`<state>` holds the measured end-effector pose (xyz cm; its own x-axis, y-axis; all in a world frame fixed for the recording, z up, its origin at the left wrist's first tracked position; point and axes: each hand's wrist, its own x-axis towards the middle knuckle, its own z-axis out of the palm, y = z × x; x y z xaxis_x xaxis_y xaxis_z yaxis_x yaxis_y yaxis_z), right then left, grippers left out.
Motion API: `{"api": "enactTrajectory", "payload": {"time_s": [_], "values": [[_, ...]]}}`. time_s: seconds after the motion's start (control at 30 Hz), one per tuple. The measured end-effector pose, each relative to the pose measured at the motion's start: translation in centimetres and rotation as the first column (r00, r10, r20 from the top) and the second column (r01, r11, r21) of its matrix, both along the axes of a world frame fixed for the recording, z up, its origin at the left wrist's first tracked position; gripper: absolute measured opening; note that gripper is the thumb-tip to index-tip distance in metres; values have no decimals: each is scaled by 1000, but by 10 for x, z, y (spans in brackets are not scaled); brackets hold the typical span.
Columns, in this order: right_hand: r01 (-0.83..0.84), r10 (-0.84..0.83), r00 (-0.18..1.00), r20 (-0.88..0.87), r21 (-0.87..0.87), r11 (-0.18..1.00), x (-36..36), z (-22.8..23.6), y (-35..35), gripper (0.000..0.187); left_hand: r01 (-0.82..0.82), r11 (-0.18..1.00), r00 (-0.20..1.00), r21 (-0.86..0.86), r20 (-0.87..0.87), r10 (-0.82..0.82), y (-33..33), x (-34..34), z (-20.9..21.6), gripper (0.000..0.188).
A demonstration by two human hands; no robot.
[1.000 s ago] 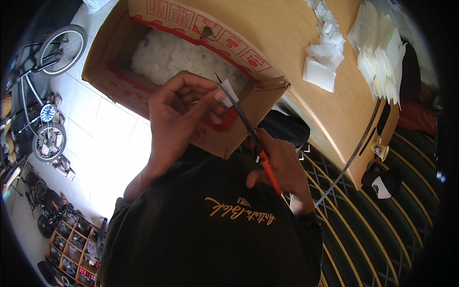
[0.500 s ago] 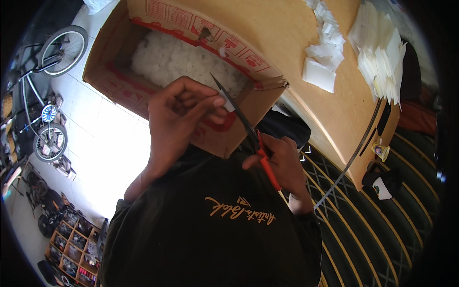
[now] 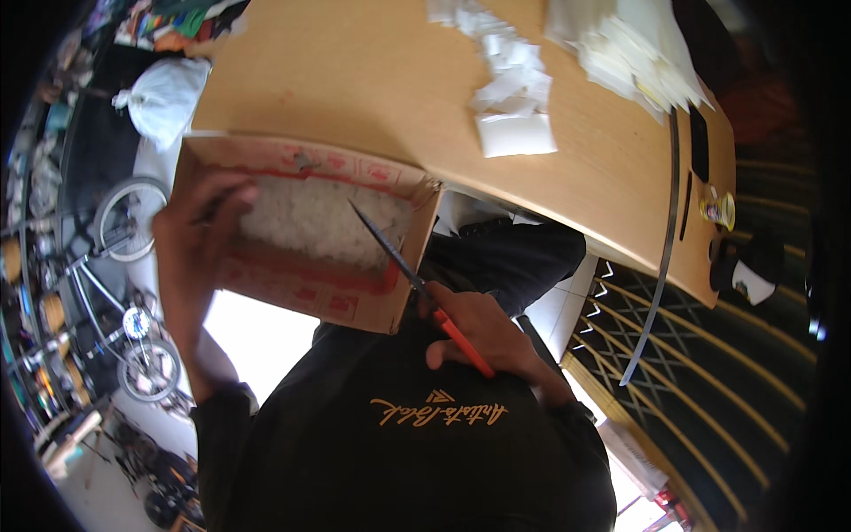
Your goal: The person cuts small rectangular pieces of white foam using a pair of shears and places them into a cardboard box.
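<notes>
My right hand [image 3: 492, 330] grips a pair of scissors [image 3: 456, 340] with red handles, its dark blades pointing up and left across the box's near right side. An open cardboard box [image 3: 297, 295] with red print sits in front of me, tilted against the table's near edge. Small white pieces [image 3: 310, 217] lie heaped inside it. Above the box's left end hovers my left hand [image 3: 199, 217], smeared by motion, and whether anything is between its fingers is unclear. White folded packets [image 3: 516, 135] lie in a row on the table, left of a fanned pile of pale sheets [image 3: 620, 58].
The wooden table [image 3: 337, 80] spans the far side. A long dark strap [image 3: 658, 284] hangs over its edge near a small yellow cup [image 3: 716, 209]. At left stand a tied white bag [image 3: 167, 99] and a bicycle [image 3: 96, 300]. A folding metal gate [image 3: 709, 377] fills the right.
My left hand has moved left from beside the blades to over the box's left end. The white piece at its fingertips is no longer visible. The view has shifted; the scissors stay in my right hand.
</notes>
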<state>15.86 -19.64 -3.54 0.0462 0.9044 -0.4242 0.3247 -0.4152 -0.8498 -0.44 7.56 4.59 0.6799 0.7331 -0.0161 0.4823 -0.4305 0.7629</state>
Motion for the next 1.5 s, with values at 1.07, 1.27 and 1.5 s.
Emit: {"api": "enactTrajectory", "payload": {"time_s": [1.07, 1.27, 1.5], "values": [[245, -253, 965, 64, 106, 964, -17, 0, -8, 58, 726, 325, 418, 606, -14, -909, -39, 351, -52, 12], [215, -216, 976, 3, 87, 973, -13, -7, -5, 63, 757, 634, 602, 158, 208, -771, 1, 290, 13, 14], [133, -136, 990, 33, 73, 988, -12, -1, 0, 72, 244, 883, 960, -402, 229, -161, 14, 95, 23, 13]]}}
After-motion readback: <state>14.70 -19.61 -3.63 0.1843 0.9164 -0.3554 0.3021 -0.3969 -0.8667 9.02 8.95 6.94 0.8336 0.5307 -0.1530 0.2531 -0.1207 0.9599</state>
